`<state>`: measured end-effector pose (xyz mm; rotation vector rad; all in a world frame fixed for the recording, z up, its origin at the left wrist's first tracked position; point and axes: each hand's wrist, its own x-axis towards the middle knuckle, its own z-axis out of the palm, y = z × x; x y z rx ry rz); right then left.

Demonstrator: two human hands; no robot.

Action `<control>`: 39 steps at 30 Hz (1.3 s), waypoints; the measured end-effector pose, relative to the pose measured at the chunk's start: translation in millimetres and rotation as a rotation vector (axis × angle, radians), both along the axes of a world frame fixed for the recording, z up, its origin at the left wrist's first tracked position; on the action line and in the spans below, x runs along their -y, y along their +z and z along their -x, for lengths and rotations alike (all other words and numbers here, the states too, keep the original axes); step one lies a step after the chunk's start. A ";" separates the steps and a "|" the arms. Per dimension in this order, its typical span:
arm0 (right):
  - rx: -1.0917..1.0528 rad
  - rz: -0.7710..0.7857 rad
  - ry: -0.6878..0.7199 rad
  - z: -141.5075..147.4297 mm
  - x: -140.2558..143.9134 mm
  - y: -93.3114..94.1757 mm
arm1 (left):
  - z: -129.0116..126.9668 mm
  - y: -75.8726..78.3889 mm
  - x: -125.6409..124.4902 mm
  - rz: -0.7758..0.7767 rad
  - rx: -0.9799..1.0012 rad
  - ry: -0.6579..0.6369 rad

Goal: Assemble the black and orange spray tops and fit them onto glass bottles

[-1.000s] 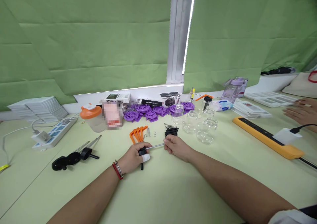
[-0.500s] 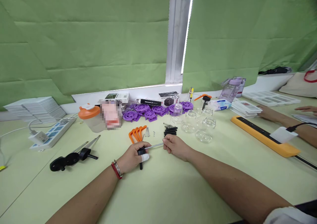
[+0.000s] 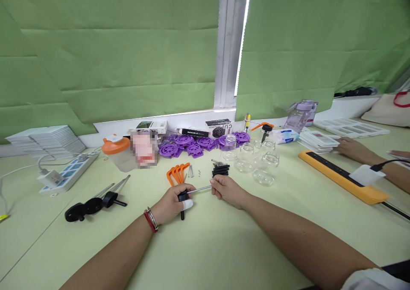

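My left hand [image 3: 171, 204] is closed around a black plastic part [image 3: 182, 196] that has a peg pointing down. A thin metal rod [image 3: 200, 189] runs from this part to my right hand [image 3: 228, 191], whose thumb and fingers pinch its far end. What sits at that pinched tip is hidden. Just beyond my left hand lie several orange handles [image 3: 177, 173] and some metal pins [image 3: 191, 171]. Black cylindrical pieces [image 3: 221, 169] and small springs [image 3: 218, 162] are grouped behind my right hand. Similar black parts with rods [image 3: 92, 205] rest on the left.
Purple plastic parts [image 3: 184, 142] line the back, beside glass jars [image 3: 264, 174]. An orange-lidded shaker [image 3: 115, 147] and a white power strip [image 3: 68, 172] stand left. On the right are a yellow power strip [image 3: 342, 177], white trays [image 3: 317, 140] and another person's hand [image 3: 352, 149].
My two hands and the rod hold nearly the same position. At the right, the other person's hands have shifted, one now touching the stack of white trays.
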<state>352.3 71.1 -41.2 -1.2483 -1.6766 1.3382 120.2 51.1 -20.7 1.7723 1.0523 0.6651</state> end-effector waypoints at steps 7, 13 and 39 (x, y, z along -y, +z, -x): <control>-0.036 0.048 -0.009 1.0 1.4 5.8 | 0.6 -2.3 -0.7 0.009 0.024 0.014; -0.211 0.140 0.067 -3.2 0.9 8.0 | 1.1 -4.5 -1.3 0.026 0.044 0.023; -0.184 0.141 0.107 -6.4 2.6 12.6 | 2.0 -2.0 -1.6 0.018 0.021 -0.007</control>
